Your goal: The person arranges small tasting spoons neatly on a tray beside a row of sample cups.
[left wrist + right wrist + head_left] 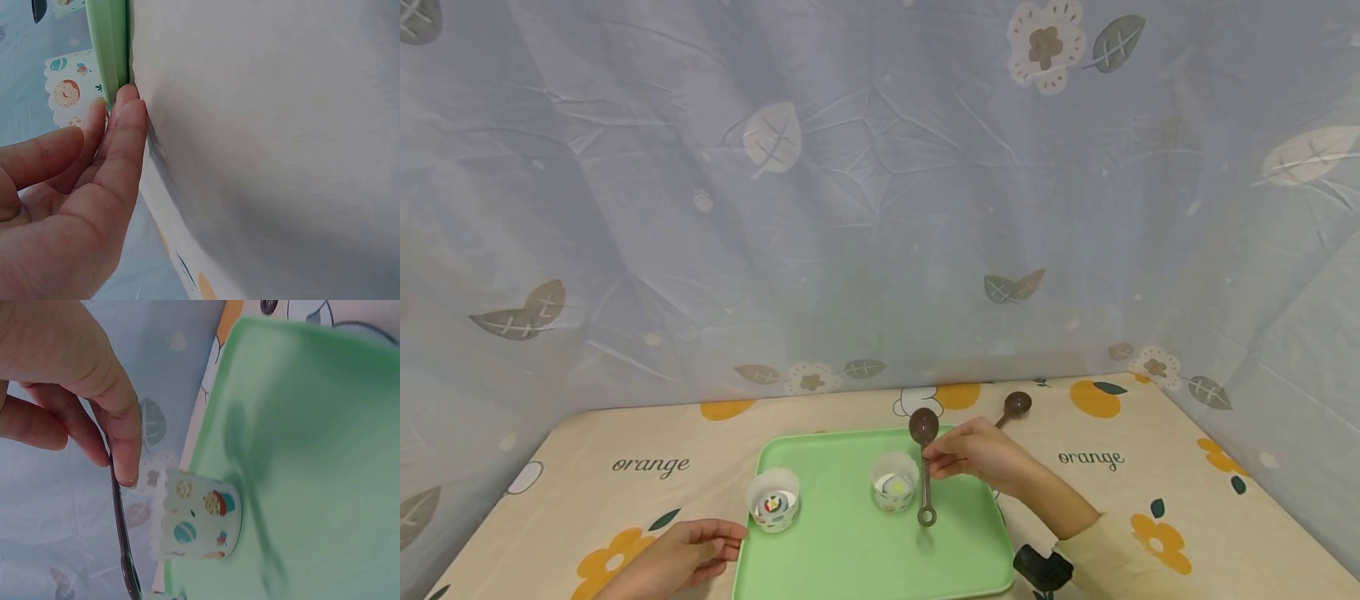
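Right grip (981, 456) pinches the brown spoon (926, 493) — scoop end pointing away, long axis running front to back

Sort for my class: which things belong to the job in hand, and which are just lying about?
Likely job:
spoon, in right hand
tray, touched by left hand
left cup
right cup

Apparently lying about:
other spoon, unheld
tablecloth, underneath

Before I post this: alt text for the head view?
A person's right hand holds a brown spoon over a green tray, just right of the nearer of two patterned paper cups on it. The left hand touches the tray's left edge. A second brown spoon lies on the orange-print tablecloth, partly hidden by the right hand.
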{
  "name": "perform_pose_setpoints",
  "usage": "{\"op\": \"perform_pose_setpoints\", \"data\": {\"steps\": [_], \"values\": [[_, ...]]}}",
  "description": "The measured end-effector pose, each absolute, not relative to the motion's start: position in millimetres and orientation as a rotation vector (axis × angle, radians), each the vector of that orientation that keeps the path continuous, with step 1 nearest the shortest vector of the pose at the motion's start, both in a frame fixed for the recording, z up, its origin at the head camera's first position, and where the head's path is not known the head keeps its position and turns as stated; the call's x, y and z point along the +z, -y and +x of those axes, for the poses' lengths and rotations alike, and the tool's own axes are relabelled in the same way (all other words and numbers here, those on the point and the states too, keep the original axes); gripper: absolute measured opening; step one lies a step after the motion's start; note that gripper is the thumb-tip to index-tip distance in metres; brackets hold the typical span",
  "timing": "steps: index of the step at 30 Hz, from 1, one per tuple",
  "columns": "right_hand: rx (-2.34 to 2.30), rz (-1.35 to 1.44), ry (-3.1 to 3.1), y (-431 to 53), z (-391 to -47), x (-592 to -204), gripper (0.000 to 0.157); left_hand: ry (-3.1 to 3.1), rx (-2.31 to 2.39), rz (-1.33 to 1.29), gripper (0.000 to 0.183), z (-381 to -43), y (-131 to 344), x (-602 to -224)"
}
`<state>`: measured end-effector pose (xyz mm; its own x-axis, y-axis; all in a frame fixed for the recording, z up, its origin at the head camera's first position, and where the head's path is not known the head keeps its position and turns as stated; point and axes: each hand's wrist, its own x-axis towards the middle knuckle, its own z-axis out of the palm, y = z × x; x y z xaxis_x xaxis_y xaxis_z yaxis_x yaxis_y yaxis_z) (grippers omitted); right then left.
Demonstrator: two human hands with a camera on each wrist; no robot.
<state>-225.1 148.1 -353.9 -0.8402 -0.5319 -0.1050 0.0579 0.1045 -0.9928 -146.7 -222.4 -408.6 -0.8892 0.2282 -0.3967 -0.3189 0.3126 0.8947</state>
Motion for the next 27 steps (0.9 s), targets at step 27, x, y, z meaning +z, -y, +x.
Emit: {"op": "perform_pose_setpoints", "data": {"steps": [27], "values": [[-1.744,-0.455,-1.933,-102.2,-214.3,-355.8,0.024,-2.173,1.586,-0.171,0.025,-145.8,216.6,-406.0]]}}
